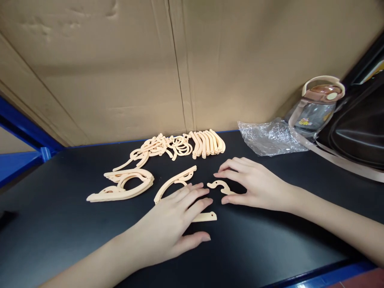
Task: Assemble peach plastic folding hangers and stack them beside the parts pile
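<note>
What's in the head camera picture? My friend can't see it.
Two bare hands are over a black table: the left hand partly hides a cream curved frame, and the right hand spreads beside a small hooked piece. Beyond them are a jumbled pile and a neat row of cream pieces, with crumpled clear plastic and a bottle towards the right.

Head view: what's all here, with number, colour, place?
Loose parts: many, cream, back heap
Curved arms: several, cream, back row
Stacked pieces: some, cream, left
Centre pieces: some, cream, mid-table
Hook: one, cream, centre right
Plastic film: one, clear, back right
Bottle: one, clear and brown, back right
Strap: one, beige, by bottle
Glossy object: one, black, right
Table: one, black, under parts
Frame: one, blue, table edges
Cardboard: some, tan, behind table
Floor: one, reddish, bottom right
Dark thing: one, black, left
Left hand: one, bare, over centre pieces
Right hand: one, bare, by hook
</note>
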Tool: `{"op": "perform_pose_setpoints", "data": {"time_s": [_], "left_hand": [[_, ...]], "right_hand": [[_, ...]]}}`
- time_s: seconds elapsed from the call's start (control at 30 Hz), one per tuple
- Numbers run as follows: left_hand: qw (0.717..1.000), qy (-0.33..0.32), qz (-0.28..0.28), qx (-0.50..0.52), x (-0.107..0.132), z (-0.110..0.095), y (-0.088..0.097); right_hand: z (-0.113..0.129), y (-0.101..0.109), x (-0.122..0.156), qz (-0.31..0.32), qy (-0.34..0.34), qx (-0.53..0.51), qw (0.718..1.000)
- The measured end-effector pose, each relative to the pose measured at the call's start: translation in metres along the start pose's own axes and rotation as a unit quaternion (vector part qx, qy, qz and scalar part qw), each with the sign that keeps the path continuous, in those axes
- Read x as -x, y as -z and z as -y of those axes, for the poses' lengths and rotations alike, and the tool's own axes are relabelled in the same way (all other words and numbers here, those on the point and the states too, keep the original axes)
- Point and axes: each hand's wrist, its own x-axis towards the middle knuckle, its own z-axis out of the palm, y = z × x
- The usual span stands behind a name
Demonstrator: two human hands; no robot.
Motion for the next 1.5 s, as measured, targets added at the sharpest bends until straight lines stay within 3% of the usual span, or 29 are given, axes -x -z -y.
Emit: {"op": "perform_pose_setpoints", "data": {"time_s": [0.23,0.67,0.9,1.17,1.37,1.5], "left_hand": [[0.998,0.006,0.010,0.060,-0.002,0.004,-0.001],[0.990,0.019,-0.005,0.142,-0.002,0.006,-0.002],[0.987,0.065,-0.021,0.146,-0.002,0.006,-0.001],[0.986,0.049,0.003,0.158,-0.004,0.008,-0.001],[0.986,0.042,0.023,0.162,-0.003,0.011,-0.003],[0.986,0.048,0.021,0.161,-0.003,0.010,-0.003]], "right_hand": [[0.007,-0.005,0.002,0.042,-0.024,-0.037,0.998],[0.013,-0.006,0.004,0.007,0.038,0.134,0.990],[0.015,-0.004,0.004,0.032,-0.012,0.023,0.999],[0.027,-0.004,0.003,0.076,0.105,-0.107,0.986],[0.021,-0.004,0.005,0.060,0.076,-0.127,0.987],[0.017,-0.002,0.004,0.081,0.078,-0.139,0.984]]}}
